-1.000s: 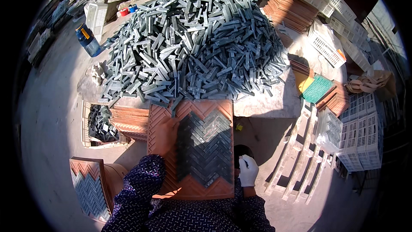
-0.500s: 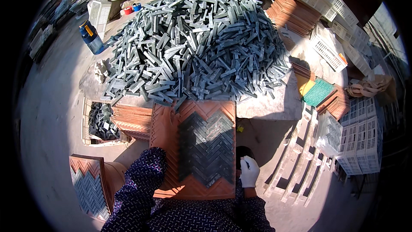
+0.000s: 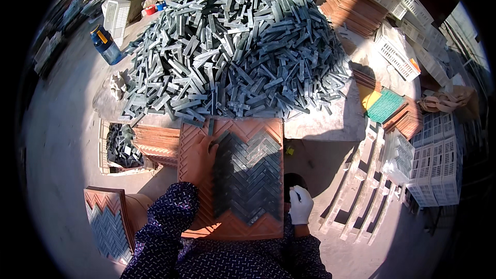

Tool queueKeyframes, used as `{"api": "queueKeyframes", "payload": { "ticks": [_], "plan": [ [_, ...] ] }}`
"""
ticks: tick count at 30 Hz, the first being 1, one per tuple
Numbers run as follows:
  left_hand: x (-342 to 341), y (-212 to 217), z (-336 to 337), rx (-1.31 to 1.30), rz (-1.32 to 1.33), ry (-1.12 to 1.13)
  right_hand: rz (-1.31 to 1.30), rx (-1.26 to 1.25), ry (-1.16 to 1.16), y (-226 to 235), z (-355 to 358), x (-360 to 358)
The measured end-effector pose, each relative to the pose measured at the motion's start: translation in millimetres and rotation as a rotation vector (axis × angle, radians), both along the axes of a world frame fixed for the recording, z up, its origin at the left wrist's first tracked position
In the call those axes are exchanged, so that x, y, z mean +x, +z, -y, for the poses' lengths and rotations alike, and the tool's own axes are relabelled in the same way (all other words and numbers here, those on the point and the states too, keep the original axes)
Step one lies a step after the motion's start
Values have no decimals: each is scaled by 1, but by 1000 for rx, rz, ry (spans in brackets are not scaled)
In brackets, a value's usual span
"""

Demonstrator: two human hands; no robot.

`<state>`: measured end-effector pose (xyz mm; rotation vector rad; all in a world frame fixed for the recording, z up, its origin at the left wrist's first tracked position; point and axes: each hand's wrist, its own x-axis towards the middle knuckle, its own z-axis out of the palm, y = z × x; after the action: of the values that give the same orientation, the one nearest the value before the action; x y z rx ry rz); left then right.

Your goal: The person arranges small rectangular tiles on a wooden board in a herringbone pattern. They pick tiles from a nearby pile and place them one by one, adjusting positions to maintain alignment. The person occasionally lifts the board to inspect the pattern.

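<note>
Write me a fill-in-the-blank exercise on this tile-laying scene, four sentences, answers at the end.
1. The grey strips in the orange tray form a ____ pattern.
2. The right hand wears a ____ glove.
3. The bare left hand rests on the ____ side of the laid strips.
4. The big pile of loose grey strips lies ____ the tray, farther from the person.

Missing words: herringbone; white; left; beyond

floor (image 3: 62,165): dusty grey concrete, sunlit | white crates (image 3: 434,170) stacked at right | hard shadows cast below
</note>
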<state>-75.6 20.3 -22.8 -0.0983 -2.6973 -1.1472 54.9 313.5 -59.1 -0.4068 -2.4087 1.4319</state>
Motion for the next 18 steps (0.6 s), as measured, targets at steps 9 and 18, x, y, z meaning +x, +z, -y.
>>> {"api": "queueKeyframes", "payload": {
  "ticks": [9, 18],
  "plan": [
    [-3, 1, -2, -21, -78, 25, -12, 32, 7, -2, -2, 0],
    [-9, 2, -7, -38, -90, 32, 46, -41, -25, -6, -2, 2]
  ]
}}
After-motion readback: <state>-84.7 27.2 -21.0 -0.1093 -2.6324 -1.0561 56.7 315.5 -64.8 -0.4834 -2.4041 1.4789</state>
